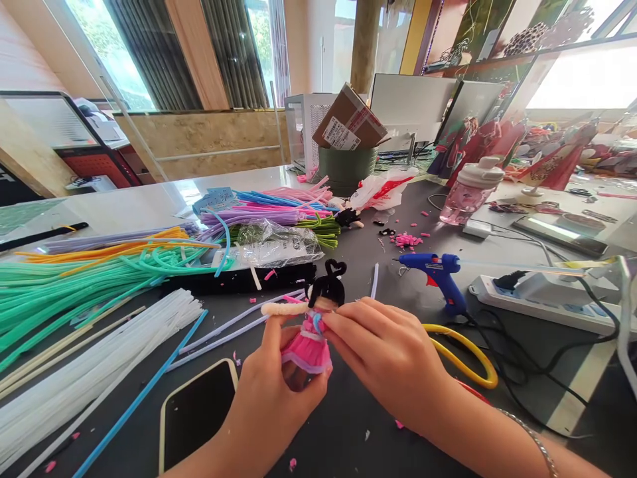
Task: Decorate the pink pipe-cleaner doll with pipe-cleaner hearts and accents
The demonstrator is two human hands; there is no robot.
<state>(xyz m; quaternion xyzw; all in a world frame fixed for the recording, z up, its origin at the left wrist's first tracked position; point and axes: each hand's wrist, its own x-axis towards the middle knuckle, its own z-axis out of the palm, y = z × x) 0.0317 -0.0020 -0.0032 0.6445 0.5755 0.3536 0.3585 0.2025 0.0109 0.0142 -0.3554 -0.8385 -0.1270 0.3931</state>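
Note:
A small pipe-cleaner doll [309, 352] with black looped hair, a pink skirt with a lilac hem and a light blue band at its chest is held upright over the dark table. My left hand [279, 385] is closed around its skirt from below and the left side. The doll's cream arm sticks out to the left above that hand's index finger. My right hand [393, 342] pinches at the doll's chest near the blue band, its fingertips pressed together and partly hiding the upper body.
Bundles of green pipe cleaners [94, 272] and white pipe cleaners [99, 372] lie left, beside a phone [199, 411]. To the right are a blue glue gun [438, 269], yellow-handled scissors [470, 352], a power strip [537, 302] with cables, and a pink bottle [470, 189].

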